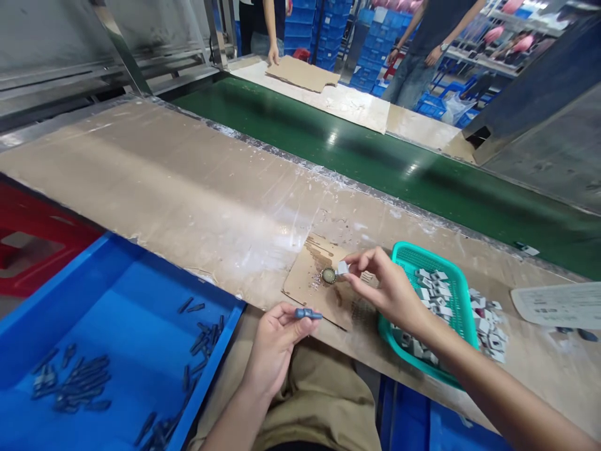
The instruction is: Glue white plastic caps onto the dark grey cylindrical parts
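Between the thumb and fingers of my left hand (277,341) is a small dark blue plastic piece (308,314), lying level above the table's front edge. My right hand (382,285) pinches a small white-grey block-like piece (342,268). Just left of that piece is a small round container (328,275) with a dark rim, on a stained cardboard sheet (300,269). I cannot tell whether the white piece touches the container. To the right, a teal basket (468,313) holds many similar white-grey pieces, partly hidden by my right forearm.
At lower left stands a blue bin (141,338) with scattered dark blue pieces. More white pieces (491,329) lie right of the basket, near a white card (558,305). Beyond the table runs a green conveyor belt (291,119). Two people stand on its far side, near stacked blue crates (300,25).
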A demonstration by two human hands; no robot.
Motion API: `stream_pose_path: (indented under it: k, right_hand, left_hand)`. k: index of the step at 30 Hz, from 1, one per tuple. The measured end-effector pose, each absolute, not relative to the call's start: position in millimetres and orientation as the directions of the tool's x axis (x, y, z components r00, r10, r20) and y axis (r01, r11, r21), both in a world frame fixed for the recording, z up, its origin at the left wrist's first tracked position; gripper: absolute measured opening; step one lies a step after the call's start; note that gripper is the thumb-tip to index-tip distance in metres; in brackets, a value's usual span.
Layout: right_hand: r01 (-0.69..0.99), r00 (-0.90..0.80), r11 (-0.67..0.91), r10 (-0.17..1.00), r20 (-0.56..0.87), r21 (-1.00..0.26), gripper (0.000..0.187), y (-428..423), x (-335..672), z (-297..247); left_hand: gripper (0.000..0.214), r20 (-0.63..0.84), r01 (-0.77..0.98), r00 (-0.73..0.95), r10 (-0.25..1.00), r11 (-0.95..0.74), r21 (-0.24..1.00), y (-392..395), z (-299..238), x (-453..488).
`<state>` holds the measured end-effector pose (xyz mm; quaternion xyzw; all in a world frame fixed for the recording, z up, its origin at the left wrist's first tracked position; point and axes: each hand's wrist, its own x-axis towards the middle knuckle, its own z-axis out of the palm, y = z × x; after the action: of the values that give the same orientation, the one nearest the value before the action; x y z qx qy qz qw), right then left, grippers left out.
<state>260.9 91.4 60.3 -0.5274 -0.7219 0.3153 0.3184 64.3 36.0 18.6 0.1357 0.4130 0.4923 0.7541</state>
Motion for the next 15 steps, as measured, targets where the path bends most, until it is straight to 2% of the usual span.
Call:
stream_pose_path:
  k: [3,6,8,10,15]
  right_hand:
    - [0.362,-0.137,0.203,0.977,0.164,-0.910,0.012,73,257,74]
    - [0.308,-0.070,0.182,0.983,0.169,-0.934,0.007,53,252,80]
    - [0.302,-0.034,0.192,0.981,0.190,-0.934,0.012,43,250,80]
    - [0.294,0.000,0.207,0.976,0.217,-0.933,0.016,35,250,78]
    - [0.283,0.066,0.205,0.970,0.232,-0.937,0.021,27,253,75]
  left_hand:
    - [0.017,-0.237,-0.509,-0.056,0.970,0.176,0.842,42,13,84]
    - [0.012,0.147,-0.258,-0.210,0.967,-0.200,0.945,44,9,100]
    - [0.021,0.392,-0.062,-0.220,0.893,-0.414,0.908,44,8,107]
    - [0.031,0.545,0.050,-0.191,0.816,-0.547,0.836,44,9,111]
    - [0.042,0.665,0.102,-0.138,0.734,-0.658,0.746,42,9,116]
